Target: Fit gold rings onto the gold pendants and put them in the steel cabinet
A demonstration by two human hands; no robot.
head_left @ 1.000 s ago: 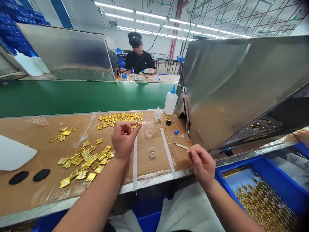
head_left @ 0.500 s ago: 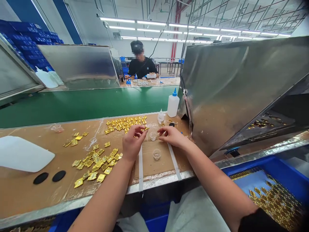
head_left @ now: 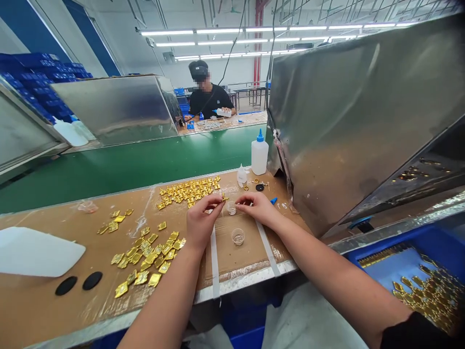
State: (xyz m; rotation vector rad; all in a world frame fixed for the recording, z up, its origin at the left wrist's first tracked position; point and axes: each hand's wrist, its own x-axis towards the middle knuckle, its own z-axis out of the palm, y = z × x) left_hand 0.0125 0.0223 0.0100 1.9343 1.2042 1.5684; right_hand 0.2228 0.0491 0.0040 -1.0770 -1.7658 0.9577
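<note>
In the head view, the left hand (head_left: 204, 219) pinches a small gold piece (head_left: 225, 198) between thumb and finger, maybe so most of it stays uncovered. The piece is right at the fingertips, on the side facing the right hand (head_left: 258, 206). That hand's fingertips are close together beside a little clear cup (head_left: 231, 209); I can't tell if they hold anything. A nearer cup (head_left: 238, 236) sits between two white strips (head_left: 215, 261), probably so both hands can reach it. Loose gold pieces (head_left: 154, 249) lie left, likely for easy grabbing.
</note>
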